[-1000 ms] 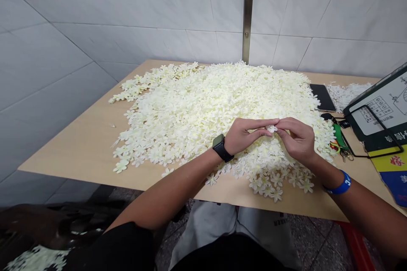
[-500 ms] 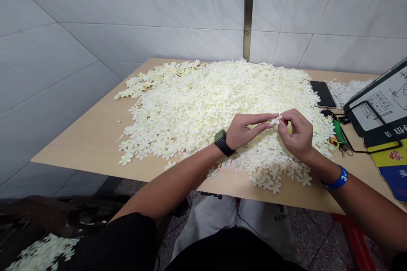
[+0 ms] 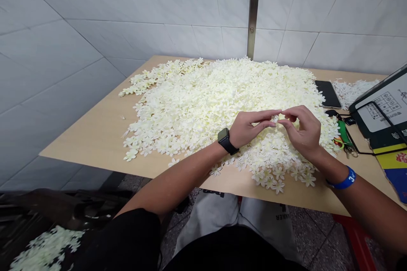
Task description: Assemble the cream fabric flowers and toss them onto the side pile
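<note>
A large heap of small cream fabric flowers (image 3: 216,101) covers most of the wooden table (image 3: 95,135). Above its near right part, my left hand (image 3: 249,127) and my right hand (image 3: 302,129) meet fingertip to fingertip. Both pinch one small white flower (image 3: 277,118) between thumb and fingers. My left wrist carries a black watch (image 3: 226,140), my right wrist a blue band (image 3: 343,180).
A black phone (image 3: 327,93) lies at the heap's far right, beside a smaller pile of white pieces (image 3: 352,91). A green key tag (image 3: 345,135), a black clipboard (image 3: 381,114) and a yellow-blue booklet (image 3: 396,165) sit at the right. A metal bracket (image 3: 253,12) hangs on the tiled wall. More flowers (image 3: 47,250) lie at lower left.
The view has shifted slightly to the left. My hands stay together over the heap; the right hand's fingers have shifted on the flower pinched between both hands.
</note>
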A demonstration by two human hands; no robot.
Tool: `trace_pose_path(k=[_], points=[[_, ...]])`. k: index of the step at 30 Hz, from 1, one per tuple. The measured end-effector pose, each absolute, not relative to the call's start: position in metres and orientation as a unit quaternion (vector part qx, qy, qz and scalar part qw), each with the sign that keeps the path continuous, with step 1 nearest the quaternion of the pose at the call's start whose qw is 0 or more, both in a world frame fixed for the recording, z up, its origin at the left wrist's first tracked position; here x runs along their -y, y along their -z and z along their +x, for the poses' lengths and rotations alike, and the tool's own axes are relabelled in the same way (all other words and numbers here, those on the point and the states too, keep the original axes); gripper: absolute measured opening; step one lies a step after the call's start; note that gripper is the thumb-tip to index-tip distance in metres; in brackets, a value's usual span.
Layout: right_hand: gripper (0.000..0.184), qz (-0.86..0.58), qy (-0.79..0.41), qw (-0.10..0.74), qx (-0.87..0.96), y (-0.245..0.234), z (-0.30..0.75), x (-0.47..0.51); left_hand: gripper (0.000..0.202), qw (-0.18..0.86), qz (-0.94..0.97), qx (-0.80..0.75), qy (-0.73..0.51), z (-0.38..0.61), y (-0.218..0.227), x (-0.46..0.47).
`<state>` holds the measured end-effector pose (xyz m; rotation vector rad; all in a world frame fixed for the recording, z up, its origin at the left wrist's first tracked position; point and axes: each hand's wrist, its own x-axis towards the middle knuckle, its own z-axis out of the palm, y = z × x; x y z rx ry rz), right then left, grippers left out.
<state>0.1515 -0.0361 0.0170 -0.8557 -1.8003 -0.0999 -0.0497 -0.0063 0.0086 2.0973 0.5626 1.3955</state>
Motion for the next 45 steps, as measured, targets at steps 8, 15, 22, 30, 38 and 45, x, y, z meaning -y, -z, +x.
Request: trace_pose_path(k=[8, 15, 22, 30, 38, 45], points=[[0.007, -0.326, 0.007, 0.547, 0.771, -0.021, 0.146, 0.04, 0.031, 0.293, 0.784, -0.205, -0.508, -0.049, -0.006, 0.008], [0.012, -0.336, 0.008, 0.557, 0.76, -0.021, 0.146, 0.041, 0.031, 0.287, 0.792, -0.202, -0.499, -0.051, -0.01, 0.01], [0.01, -0.363, 0.034, 0.551, 0.751, -0.019, 0.146, 0.042, 0.032, 0.26, 0.797, -0.22, -0.499, -0.049, -0.01, 0.009], [0.014, -0.334, 0.105, 0.528, 0.774, -0.014, 0.146, 0.042, 0.024, 0.181, 0.806, -0.215, -0.521, -0.05, -0.016, 0.003], [0.017, -0.328, 0.126, 0.522, 0.777, -0.013, 0.147, 0.041, 0.016, 0.162, 0.803, -0.188, -0.542, -0.05, -0.015, 0.003], [0.013, -0.348, 0.118, 0.53, 0.764, -0.016, 0.145, 0.042, 0.014, 0.187, 0.792, -0.229, -0.534, -0.05, -0.017, 0.005]])
